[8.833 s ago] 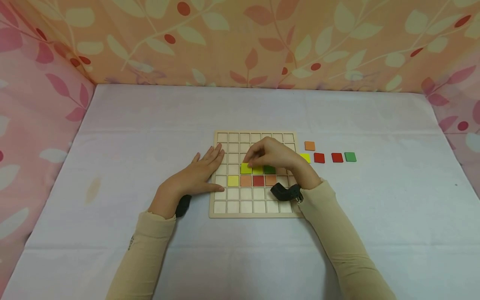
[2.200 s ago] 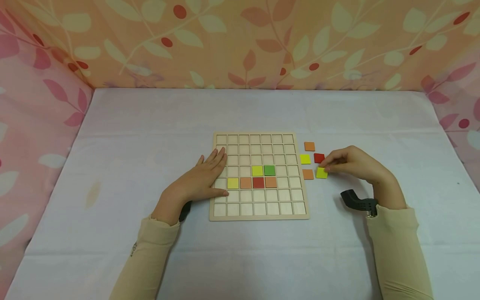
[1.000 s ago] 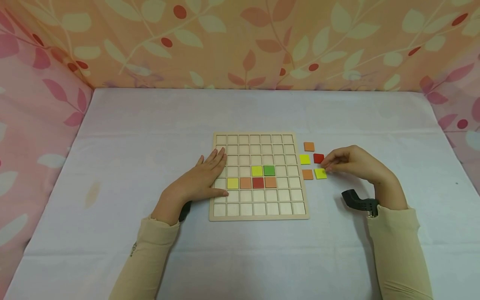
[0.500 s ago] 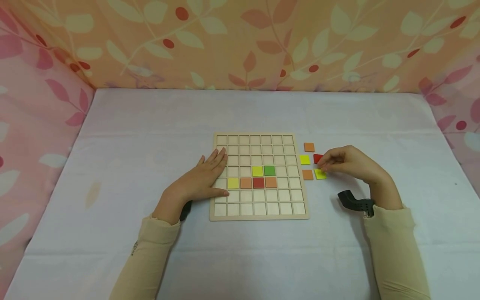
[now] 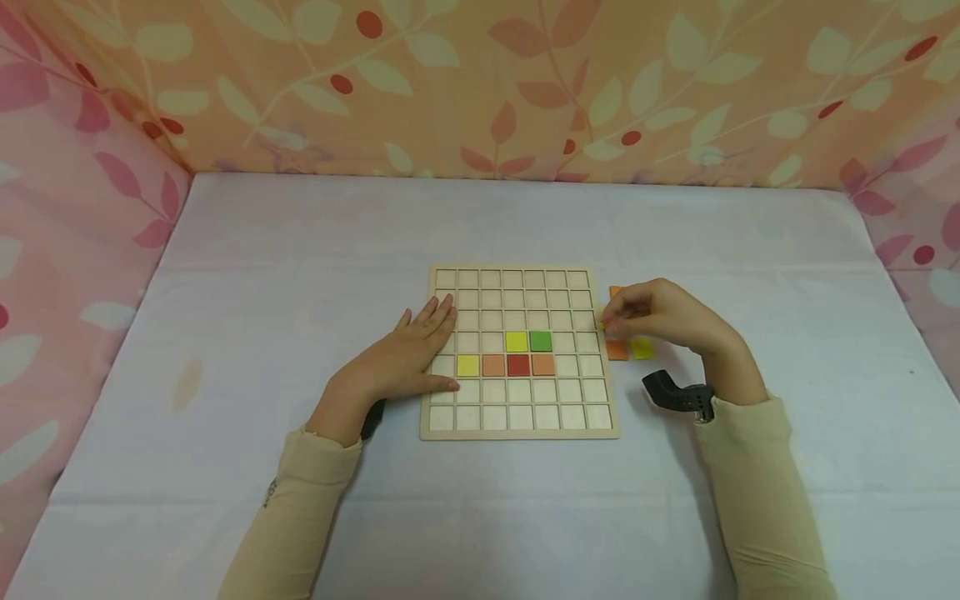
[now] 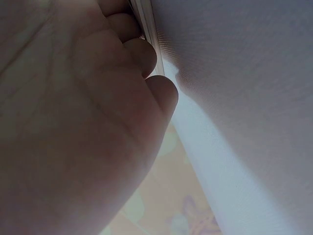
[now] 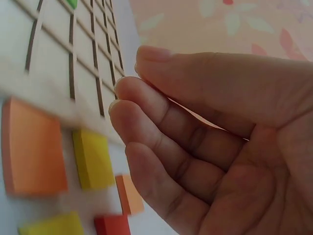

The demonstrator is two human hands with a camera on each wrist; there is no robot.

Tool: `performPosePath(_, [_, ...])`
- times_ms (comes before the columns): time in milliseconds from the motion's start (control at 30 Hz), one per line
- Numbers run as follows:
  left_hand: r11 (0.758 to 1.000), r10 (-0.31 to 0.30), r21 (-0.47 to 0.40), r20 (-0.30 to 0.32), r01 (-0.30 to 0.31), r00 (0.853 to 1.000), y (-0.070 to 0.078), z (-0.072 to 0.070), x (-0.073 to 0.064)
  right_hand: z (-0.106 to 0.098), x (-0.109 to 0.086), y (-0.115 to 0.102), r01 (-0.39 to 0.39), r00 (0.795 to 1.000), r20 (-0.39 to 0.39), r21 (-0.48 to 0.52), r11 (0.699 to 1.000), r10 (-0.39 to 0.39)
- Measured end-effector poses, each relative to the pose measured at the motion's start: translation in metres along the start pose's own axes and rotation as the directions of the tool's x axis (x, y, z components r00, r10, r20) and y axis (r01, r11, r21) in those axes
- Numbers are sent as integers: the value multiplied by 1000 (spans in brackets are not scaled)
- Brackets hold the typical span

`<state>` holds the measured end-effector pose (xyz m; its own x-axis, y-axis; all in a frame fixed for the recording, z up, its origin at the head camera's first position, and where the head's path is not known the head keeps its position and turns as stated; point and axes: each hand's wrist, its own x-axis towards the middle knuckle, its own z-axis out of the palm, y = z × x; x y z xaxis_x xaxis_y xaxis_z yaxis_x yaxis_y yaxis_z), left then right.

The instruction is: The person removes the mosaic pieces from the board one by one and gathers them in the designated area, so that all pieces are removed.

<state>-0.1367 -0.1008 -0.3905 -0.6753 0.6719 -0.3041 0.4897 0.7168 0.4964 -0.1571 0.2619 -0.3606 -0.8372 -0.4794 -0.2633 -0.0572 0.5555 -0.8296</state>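
Observation:
A wooden grid board lies on the white cloth, with yellow, orange, red and green square tiles in its cells. My left hand lies flat on the board's left edge, fingers spread. Just past the right edge hovers my right hand, fingers loosely bent, with nothing between thumb and fingertips. Beneath and beside it are loose tiles: in the right wrist view, a near orange tile, a yellow tile, a farther orange tile, another yellow tile and a red tile. In the head view this hand partly covers them.
The white cloth stretches around the board on all sides. Orange patterned fabric stands behind, and pink leaf-patterned fabric rises at the left and right. Black wrist camera mounts stick out from the cuffs.
Since the oldest frame, a yellow tile under my right fingers has left the board. In the last half second my right hand has shifted left toward the board's edge. My left hand stays put.

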Motion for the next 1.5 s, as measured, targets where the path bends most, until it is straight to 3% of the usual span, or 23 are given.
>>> performPosePath(400, [1000,-10,7,4,10,1000,0,0,1,17,24,-15,65,995,80,-55,996,-60])
performPosePath(1333, [1000,-13,-7,1,13,1000,0,2,1,48,62,-32,148,975,164,9,989,-148])
performPosePath(1500, [1000,10,-3,6,-10,1000,-1,1,-1,52,68,-31,154,974,167,13,988,-154])
